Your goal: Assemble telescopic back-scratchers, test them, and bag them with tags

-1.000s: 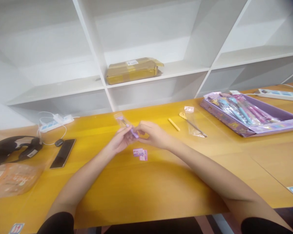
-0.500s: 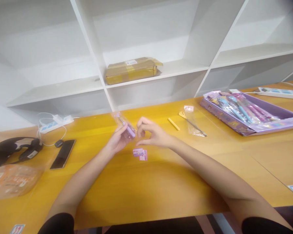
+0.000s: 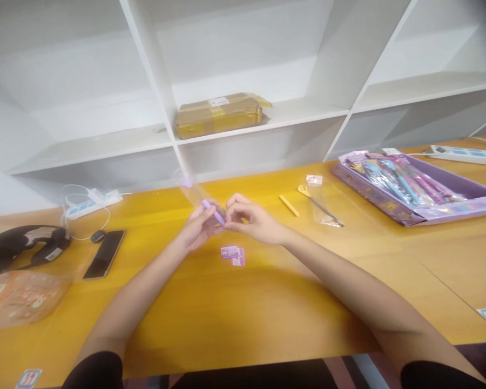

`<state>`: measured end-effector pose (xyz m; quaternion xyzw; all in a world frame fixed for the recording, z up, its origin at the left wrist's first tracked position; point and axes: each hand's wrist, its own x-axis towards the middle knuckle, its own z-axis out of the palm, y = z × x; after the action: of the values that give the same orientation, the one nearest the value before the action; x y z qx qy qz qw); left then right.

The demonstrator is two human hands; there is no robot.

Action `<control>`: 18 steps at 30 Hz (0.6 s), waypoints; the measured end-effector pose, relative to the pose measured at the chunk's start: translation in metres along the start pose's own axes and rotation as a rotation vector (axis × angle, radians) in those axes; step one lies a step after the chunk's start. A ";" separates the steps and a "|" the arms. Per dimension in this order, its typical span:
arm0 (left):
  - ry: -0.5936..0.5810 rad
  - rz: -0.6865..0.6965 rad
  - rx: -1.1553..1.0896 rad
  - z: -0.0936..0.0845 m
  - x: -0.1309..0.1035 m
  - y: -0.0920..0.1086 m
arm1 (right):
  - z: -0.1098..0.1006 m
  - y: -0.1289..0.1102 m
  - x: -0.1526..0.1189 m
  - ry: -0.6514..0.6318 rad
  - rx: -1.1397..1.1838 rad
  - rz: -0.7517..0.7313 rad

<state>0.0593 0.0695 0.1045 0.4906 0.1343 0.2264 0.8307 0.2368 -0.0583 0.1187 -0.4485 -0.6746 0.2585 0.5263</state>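
My left hand (image 3: pixel 196 229) is closed around a purple back scratcher (image 3: pixel 213 212) in a clear plastic sleeve (image 3: pixel 198 193). Its purple head (image 3: pixel 186 183) points up and left, away from me. At the lower end of the purple handle, my right hand (image 3: pixel 256 220) has thumb and finger pinched together; whether they grip the handle or the sleeve is too small to tell. Below the hands lie small purple and pink cards (image 3: pixel 229 252). To the right are a yellow tube (image 3: pixel 289 206) and a yellow-headed back scratcher (image 3: pixel 321 206) with a metal rod, on a clear sleeve (image 3: pixel 315 181).
A purple display box (image 3: pixel 405 213) with several wrapped back scratchers stands at the right. On the left are a phone (image 3: pixel 104 255), a power strip (image 3: pixel 94 205), a black headset (image 3: pixel 24 248) and an orange-printed plastic bag (image 3: pixel 22 300). A taped carton (image 3: pixel 218 116) sits on the shelf.
My right fingers have come together at the lower end of the purple handle. The back scratcher's head has shifted up and left and shows more plainly.
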 end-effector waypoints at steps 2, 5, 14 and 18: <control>-0.001 0.018 0.034 -0.001 0.000 0.004 | 0.003 0.006 0.001 0.017 0.066 0.050; -0.037 -0.004 0.126 -0.002 0.000 0.007 | 0.007 0.013 0.002 0.042 0.138 0.102; -0.165 -0.024 0.568 -0.018 0.003 -0.001 | -0.003 0.015 0.000 0.001 0.038 0.304; -0.216 -0.077 0.514 -0.023 0.006 -0.006 | -0.007 0.022 0.001 -0.061 0.102 0.298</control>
<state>0.0560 0.0879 0.0881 0.7011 0.1166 0.0994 0.6965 0.2508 -0.0484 0.1035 -0.5081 -0.6022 0.3810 0.4838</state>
